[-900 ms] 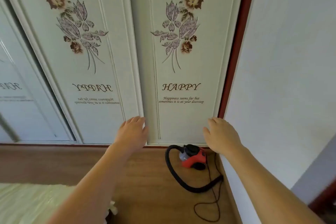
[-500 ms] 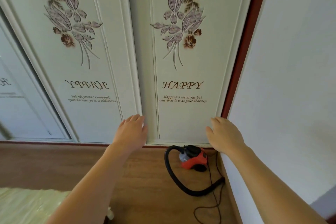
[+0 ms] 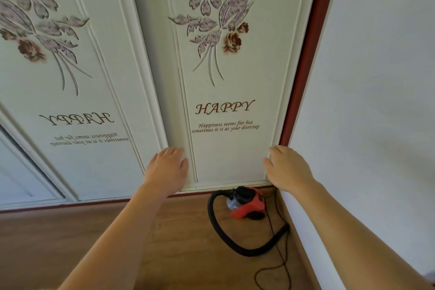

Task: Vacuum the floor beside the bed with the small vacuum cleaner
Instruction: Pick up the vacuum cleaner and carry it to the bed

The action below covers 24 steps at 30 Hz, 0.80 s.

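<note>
- Two empty hands, left hand (image 3: 167,169) and right hand (image 3: 288,167), are held out with fingers straight, probably in approach.
- Small vacuum cleaner (image 3: 247,202) sits untouched on the floor (image 3: 176,242), tucked into the corner.

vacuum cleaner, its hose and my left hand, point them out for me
vacuum cleaner (image 3: 250,203): head view, red body
hose (image 3: 251,252): head view, lowest bend
left hand (image 3: 168,169): head view, back of hand
</note>
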Tool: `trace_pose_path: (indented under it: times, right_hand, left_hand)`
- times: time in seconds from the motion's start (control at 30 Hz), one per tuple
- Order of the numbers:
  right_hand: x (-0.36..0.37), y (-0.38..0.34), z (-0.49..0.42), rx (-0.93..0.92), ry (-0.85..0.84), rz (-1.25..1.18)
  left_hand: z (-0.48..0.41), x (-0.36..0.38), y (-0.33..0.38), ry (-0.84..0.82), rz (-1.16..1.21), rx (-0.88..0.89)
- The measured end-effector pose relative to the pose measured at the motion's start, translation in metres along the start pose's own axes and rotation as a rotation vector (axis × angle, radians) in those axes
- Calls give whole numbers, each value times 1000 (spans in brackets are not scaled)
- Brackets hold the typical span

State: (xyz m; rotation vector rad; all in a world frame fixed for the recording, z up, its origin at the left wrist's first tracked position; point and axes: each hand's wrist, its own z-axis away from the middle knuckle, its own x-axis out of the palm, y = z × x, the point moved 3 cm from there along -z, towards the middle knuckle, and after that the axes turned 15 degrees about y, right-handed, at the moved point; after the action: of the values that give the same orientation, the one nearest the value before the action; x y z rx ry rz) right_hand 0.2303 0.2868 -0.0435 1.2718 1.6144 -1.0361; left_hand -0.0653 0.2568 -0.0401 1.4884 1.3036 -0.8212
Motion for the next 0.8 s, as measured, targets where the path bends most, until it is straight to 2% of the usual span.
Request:
trace_pose_path:
  times: [0.53,0.8]
  right_hand:
    - [71,80,-160,-123,-66,-66]
    - [111,89,-220,-200,-122,-77]
  left_hand:
    - [-122,74,59,8,-18,-143]
    - [-162,103,54,-26,-66,-189]
